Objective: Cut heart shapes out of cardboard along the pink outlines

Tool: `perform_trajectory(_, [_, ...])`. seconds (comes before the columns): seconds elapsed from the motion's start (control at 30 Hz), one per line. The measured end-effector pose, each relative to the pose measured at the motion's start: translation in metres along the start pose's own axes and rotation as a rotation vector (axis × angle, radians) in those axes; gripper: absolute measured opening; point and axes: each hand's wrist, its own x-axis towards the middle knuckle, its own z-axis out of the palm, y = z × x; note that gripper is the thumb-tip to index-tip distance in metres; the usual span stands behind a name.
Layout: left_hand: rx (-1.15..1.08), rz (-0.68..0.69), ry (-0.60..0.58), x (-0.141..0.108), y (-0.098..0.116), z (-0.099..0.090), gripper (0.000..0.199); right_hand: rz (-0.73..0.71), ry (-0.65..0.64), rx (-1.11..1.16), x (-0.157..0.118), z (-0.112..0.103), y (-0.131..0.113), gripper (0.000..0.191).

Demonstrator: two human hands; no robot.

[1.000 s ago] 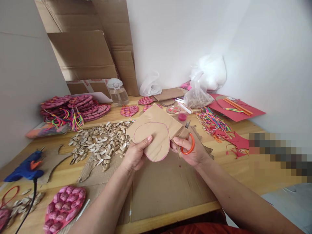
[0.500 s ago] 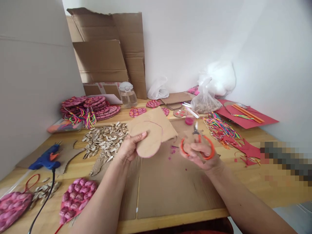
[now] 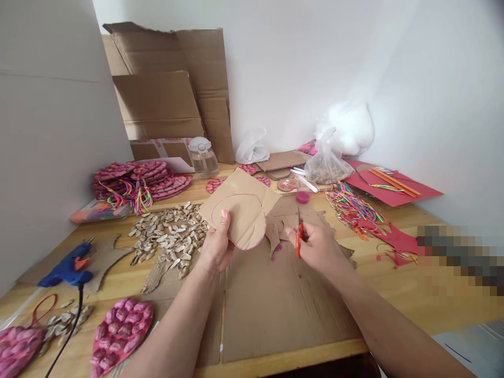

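- Two bare arms (image 3: 173,320) reach from the near side over the wooden table (image 3: 384,262), slanting inward toward each other.
- Left hand (image 3: 219,244): thumb raised and laid flat on the face of a cardboard piece (image 3: 244,215), pinching its near left edge; the other fingers go behind it, mostly hidden.
- That piece is tilted up above the table's middle, bearing a purple curved outline, its near right edge rounded.
- Right hand (image 3: 317,247): back turned up, fingers curled around orange-handled scissors (image 3: 300,231), which point to the far side; I cannot tell which fingers sit in the loops.
- Between the hands is a curved cardboard scrap (image 3: 273,236), above a cardboard mat (image 3: 283,310).
- Left of the left hand spread peanut shells (image 3: 169,231).
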Motion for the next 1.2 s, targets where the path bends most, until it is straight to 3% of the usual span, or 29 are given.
perform_trajectory(0.17, [0.060, -0.038, 0.063, -0.003, 0.000, 0.002, 0.056, -0.059, -0.181, -0.108, -0.006, 0.006, -0.003, 0.019])
perform_trajectory(0.37, [0.021, -0.024, 0.019, -0.006, 0.002, 0.006, 0.047, -0.135, -0.312, -0.153, -0.007, 0.007, 0.001, 0.018])
perform_trajectory(0.57, [-0.005, -0.025, 0.000, -0.005, 0.002, 0.005, 0.039, -0.116, -0.347, -0.037, -0.005, 0.010, 0.002, 0.009])
perform_trajectory(0.67, [0.005, -0.020, 0.003, -0.004, 0.002, 0.004, 0.039, -0.081, -0.294, 0.050, -0.004, 0.015, 0.005, 0.007])
perform_trajectory(0.8, [0.019, -0.003, 0.001, -0.004, 0.001, 0.004, 0.039, -0.001, -0.208, 0.239, -0.004, 0.015, 0.003, 0.018])
perform_trajectory(0.97, [0.081, 0.019, -0.038, -0.008, -0.002, 0.006, 0.039, 0.098, -0.335, 0.510, -0.007, 0.009, -0.009, 0.033])
perform_trajectory(1.2, [0.156, 0.006, -0.089, -0.015, -0.010, 0.009, 0.040, 0.055, -0.408, 0.609, -0.010, 0.012, -0.009, 0.045])
